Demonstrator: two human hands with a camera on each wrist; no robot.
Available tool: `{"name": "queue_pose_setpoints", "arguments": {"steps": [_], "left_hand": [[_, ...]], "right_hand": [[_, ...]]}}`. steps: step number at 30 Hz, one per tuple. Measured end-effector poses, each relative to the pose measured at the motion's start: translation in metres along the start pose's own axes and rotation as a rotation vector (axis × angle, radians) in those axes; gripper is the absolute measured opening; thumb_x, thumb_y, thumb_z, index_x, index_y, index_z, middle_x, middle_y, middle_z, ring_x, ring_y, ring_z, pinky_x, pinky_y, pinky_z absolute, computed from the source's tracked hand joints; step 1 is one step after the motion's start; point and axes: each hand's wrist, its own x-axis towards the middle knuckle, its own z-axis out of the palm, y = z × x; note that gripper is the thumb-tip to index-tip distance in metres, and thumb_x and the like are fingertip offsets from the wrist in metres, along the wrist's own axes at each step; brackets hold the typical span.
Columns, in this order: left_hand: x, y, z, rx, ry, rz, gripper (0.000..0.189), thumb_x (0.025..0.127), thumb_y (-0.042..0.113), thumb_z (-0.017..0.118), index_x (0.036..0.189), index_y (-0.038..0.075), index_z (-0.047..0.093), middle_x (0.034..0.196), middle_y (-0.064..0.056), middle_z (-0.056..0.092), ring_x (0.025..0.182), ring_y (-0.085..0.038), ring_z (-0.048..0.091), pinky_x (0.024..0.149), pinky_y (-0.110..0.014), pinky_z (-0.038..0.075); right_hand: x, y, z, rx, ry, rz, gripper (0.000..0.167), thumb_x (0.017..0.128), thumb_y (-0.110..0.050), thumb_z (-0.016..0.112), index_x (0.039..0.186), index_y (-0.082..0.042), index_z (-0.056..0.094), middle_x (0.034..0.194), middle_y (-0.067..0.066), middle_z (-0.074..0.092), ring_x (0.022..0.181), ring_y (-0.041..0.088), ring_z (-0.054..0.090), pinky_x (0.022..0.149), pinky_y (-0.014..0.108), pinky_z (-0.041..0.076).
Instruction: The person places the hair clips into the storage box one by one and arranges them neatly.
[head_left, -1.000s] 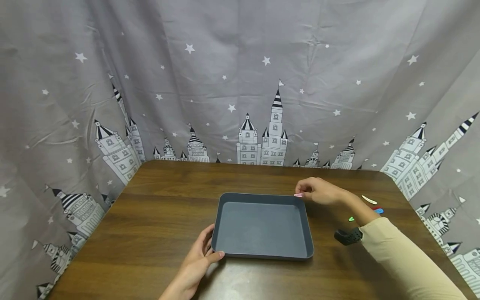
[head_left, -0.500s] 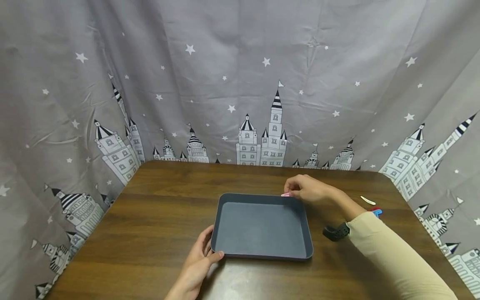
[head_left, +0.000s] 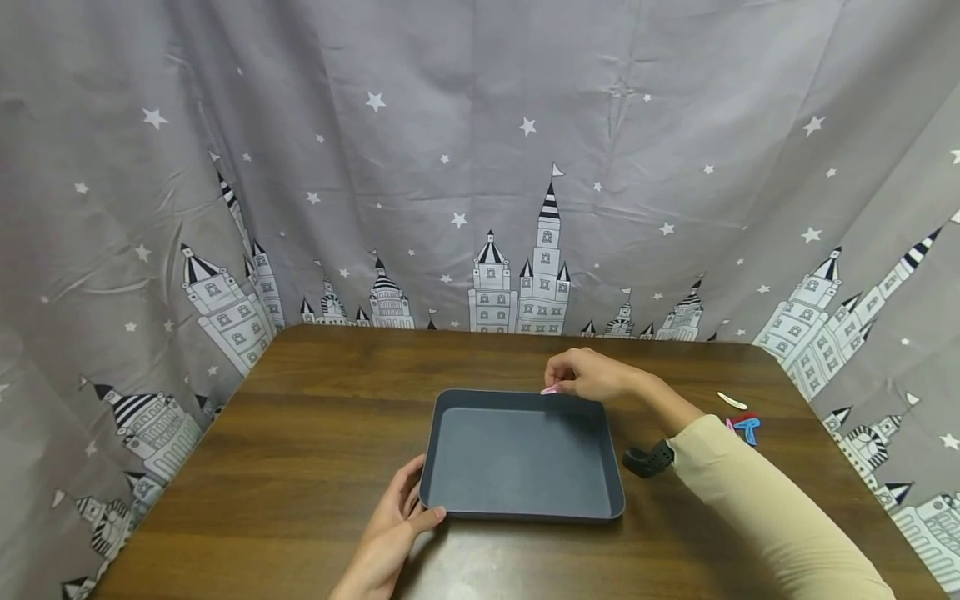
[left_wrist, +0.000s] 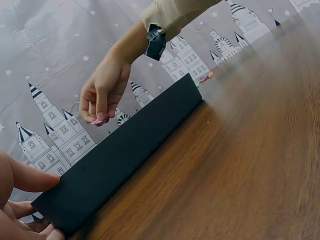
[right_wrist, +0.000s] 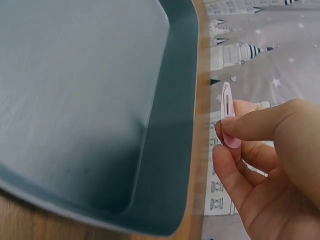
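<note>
A grey rectangular baking tray (head_left: 517, 458) lies on the wooden table. My left hand (head_left: 386, 533) holds its near left corner, thumb (left_wrist: 37, 178) on the rim and fingers around the outer side. Over the far rim, right of the middle, is my right hand (head_left: 588, 377). Between thumb and fingers it pinches a pink snap hair clip (right_wrist: 226, 94), whose slotted, narrow end points away from the palm. In the left wrist view the right hand (left_wrist: 107, 90) shows above the tray's dark side wall (left_wrist: 125, 155). The tray's inside holds nothing.
Right of the tray lie more clips: a cream one (head_left: 732, 401), a blue one (head_left: 747, 429), and pink and red ones partly covered. A dark wristband device (head_left: 648, 459) hangs off the right wrist. A grey castle-print curtain (head_left: 420, 167) stands behind the table (head_left: 300, 467).
My right hand has moved left along the tray's far rim, carrying the pink hair clip. The sleeve now covers the green clip seen earlier. My left hand stays on the tray corner.
</note>
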Motion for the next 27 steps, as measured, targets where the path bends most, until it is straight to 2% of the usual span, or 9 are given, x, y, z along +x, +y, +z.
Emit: {"name": "queue_pose_setpoints", "arguments": {"steps": [7, 15, 22, 27], "left_hand": [[-0.001, 0.001, 0.000, 0.001, -0.003, -0.019, 0.082, 0.089, -0.015, 0.064, 0.159, -0.002, 0.025, 0.162, -0.029, 0.026, 0.152, -0.044, 0.018, 0.123, -0.056, 0.018], [0.001, 0.000, 0.001, 0.014, -0.001, -0.031, 0.082, 0.089, -0.013, 0.066, 0.159, -0.001, 0.026, 0.162, -0.028, 0.027, 0.152, -0.044, 0.020, 0.123, -0.056, 0.016], [0.001, 0.001, -0.001, 0.026, 0.000, -0.021, 0.082, 0.088, -0.014, 0.065, 0.159, -0.002, 0.026, 0.161, -0.030, 0.029, 0.151, -0.045, 0.021, 0.123, -0.055, 0.019], [0.000, 0.002, -0.002, 0.028, 0.003, -0.016, 0.081, 0.088, -0.014, 0.065, 0.159, -0.002, 0.027, 0.161, -0.029, 0.029, 0.151, -0.045, 0.021, 0.123, -0.055, 0.020]], "right_hand": [[0.013, -0.006, 0.008, 0.006, -0.041, -0.041, 0.010, 0.098, -0.001, 0.067, 0.091, -0.009, 0.069, 0.075, -0.010, 0.056, 0.067, 0.007, 0.050, 0.062, 0.025, 0.042], [0.027, -0.012, 0.017, -0.004, -0.051, -0.068, 0.014, 0.097, 0.001, 0.066, 0.090, -0.011, 0.070, 0.075, -0.009, 0.057, 0.068, 0.007, 0.050, 0.063, 0.025, 0.042], [0.038, -0.022, 0.025, 0.007, -0.089, -0.114, 0.015, 0.097, 0.000, 0.066, 0.091, -0.012, 0.072, 0.078, 0.006, 0.066, 0.067, 0.006, 0.050, 0.061, 0.024, 0.042], [0.050, -0.032, 0.031, 0.021, -0.119, -0.135, 0.014, 0.099, -0.001, 0.065, 0.094, -0.012, 0.072, 0.082, 0.008, 0.067, 0.068, 0.006, 0.051, 0.062, 0.024, 0.043]]}}
